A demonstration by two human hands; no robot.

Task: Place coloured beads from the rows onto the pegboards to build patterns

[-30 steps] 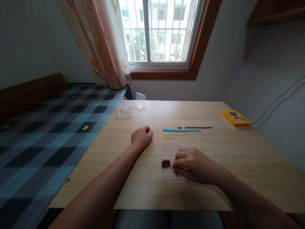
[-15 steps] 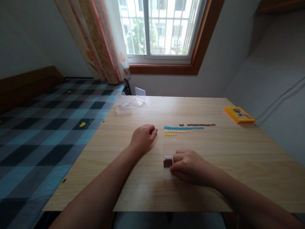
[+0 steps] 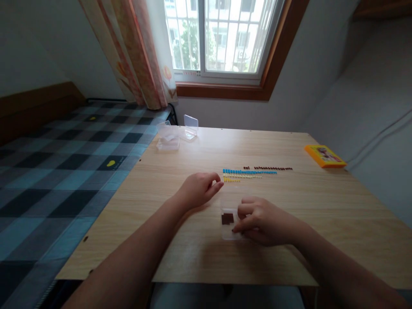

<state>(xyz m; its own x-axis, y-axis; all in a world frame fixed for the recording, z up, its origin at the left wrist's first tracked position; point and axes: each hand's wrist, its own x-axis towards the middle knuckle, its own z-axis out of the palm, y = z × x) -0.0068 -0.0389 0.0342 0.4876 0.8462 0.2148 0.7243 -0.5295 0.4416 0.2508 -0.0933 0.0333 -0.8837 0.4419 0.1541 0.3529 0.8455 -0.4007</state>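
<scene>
"Brown pieces [image 3: 228,218] are lying in the clear case [image 3: 226,237], but where is the right hand [image 3: 262,219] sitting?"

"Just to the right of them, over the case, and it's covering that side. Its fingers are bending inward, and the index fingertip is pointing down beside a small dark bit [image 3: 233,231]."

"Is it gripping that bit?"

"I cannot tell; the fingers are hiding too much."

"And the left hand [image 3: 200,189]?"

"It's lying beyond the brown pieces and to their left, loosely curled, with its thumb tip pointing near the left end of the yellow pieces [image 3: 231,180]. Whether it's pinching anything, I can't tell either."

"What is lying past those?"

"Cream pieces [image 3: 243,176] are forming the next row, then blue pieces [image 3: 247,172], and a dark brown row [image 3: 273,168] is running farthest back."
</scene>
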